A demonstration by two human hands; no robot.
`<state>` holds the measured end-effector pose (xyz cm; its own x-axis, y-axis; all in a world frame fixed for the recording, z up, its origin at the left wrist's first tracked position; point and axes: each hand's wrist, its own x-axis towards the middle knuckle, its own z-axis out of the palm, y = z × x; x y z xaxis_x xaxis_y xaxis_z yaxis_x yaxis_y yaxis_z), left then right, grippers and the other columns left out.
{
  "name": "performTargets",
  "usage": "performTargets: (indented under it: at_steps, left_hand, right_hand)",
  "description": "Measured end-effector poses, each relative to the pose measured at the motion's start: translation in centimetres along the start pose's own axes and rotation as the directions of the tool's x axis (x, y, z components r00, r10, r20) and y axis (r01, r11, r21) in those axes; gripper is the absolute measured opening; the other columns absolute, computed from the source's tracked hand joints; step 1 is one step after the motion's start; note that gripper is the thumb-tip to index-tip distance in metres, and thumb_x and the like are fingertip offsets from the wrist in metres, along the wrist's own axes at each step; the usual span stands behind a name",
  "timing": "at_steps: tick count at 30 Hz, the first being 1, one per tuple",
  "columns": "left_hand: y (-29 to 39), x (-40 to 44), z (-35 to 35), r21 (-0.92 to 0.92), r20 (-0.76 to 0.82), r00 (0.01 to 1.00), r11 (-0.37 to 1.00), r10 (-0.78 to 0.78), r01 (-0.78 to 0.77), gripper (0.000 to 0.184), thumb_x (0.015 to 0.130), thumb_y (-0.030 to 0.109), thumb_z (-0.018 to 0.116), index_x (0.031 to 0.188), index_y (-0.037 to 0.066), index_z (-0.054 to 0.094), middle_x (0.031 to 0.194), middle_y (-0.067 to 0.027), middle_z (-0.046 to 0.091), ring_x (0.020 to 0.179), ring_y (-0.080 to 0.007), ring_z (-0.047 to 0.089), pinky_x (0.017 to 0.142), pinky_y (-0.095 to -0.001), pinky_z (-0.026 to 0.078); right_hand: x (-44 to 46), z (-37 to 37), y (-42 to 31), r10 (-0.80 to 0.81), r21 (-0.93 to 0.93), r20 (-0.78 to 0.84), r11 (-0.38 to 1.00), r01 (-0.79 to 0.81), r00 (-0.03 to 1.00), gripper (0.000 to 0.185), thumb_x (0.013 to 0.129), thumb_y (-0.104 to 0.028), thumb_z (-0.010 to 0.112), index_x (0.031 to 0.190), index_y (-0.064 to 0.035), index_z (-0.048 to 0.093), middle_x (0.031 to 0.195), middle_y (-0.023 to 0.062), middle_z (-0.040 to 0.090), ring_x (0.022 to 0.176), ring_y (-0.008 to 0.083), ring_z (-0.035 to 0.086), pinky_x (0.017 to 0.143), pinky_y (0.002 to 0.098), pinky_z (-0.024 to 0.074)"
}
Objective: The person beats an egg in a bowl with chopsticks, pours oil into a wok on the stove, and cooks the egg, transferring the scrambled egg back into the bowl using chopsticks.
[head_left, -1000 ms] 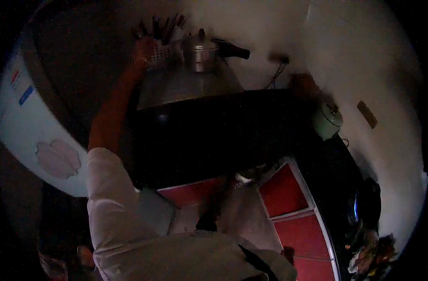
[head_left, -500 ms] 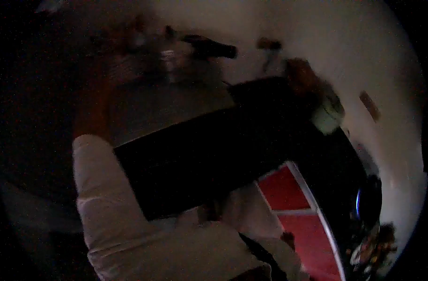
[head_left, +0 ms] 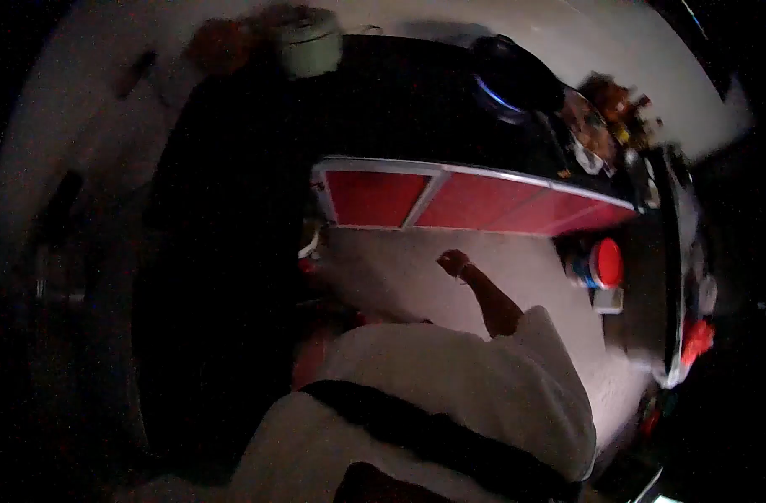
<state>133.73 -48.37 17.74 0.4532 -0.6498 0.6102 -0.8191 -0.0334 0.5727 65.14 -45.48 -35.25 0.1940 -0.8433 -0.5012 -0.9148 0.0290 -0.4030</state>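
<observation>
My right hand (head_left: 454,261) hangs over the pale floor (head_left: 383,260), below the red cabinet doors (head_left: 483,201). Its fingers look curled in a loose fist, and nothing shows in them. A thin band circles the wrist, and the arm comes out of a light short sleeve (head_left: 538,344). No part of my left hand is in view. On the black counter (head_left: 391,92), a dark pan (head_left: 517,71) sits over a blue burner flame (head_left: 499,96), well away from the hand.
A pale green pot (head_left: 312,46) stands at the counter's far left. Several bottles and packets (head_left: 618,109) crowd the right corner. A tub with a red lid (head_left: 605,264) is at the right. The dark counter runs down the left side.
The view has swung right, bringing the stove, cabinets and floor toward the middle. The outstretched left arm has gone out of view. My right hand and forearm have come into view.
</observation>
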Motion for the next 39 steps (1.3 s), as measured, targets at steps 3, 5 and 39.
performTargets:
  at_steps: [3, 5, 39]
  left_hand:
    - [6.3, -6.8, 2.3, -0.178, 0.069, 0.996, 0.983, 0.055, -0.042, 0.026, 0.088, 0.021, 0.043, 0.104, 0.002, 0.050, 0.104, -0.0150, 0.057, 0.085, -0.0194, 0.057, 0.075, -0.0323, 0.046]
    - [10.2, -10.2, 4.5, -0.285, 0.118, 0.989, 0.957, 0.093, -0.056, 0.026, 0.088, 0.020, 0.043, 0.105, 0.002, 0.049, 0.104, -0.0151, 0.056, 0.085, -0.0189, 0.057, 0.075, -0.0318, 0.046]
    - [66.6, -71.3, 44.4, 0.066, 0.751, -0.397, 0.538, 0.528, 0.840, 0.018, 0.087, 0.016, 0.046, 0.104, 0.008, 0.045, 0.109, -0.0127, 0.055, 0.089, -0.0221, 0.057, 0.074, -0.0325, 0.046]
  right_hand:
    - [-3.6, -0.4, -1.3, 0.074, 0.090, -0.015, 0.993, -0.073, 0.997, 0.030, 0.082, -0.037, 0.050, 0.088, -0.0089, 0.061, 0.091, 0.0134, 0.061, 0.086, 0.0316, 0.057, 0.075, 0.0398, 0.0450]
    - [-4.2, -0.7, -1.8, -0.238, -0.039, -0.150, 0.971, 0.235, 0.960, 0.030, 0.082, -0.035, 0.051, 0.090, -0.0082, 0.060, 0.094, 0.0133, 0.060, 0.087, 0.0316, 0.057, 0.075, 0.0400, 0.0446]
    - [-48.0, -19.6, 37.5, 0.791, 0.424, -0.561, 0.022, 0.906, 0.243, 0.037, 0.091, -0.033, 0.038, 0.106, -0.0018, 0.052, 0.091, 0.0115, 0.059, 0.079, 0.0226, 0.058, 0.072, 0.0339, 0.0468]
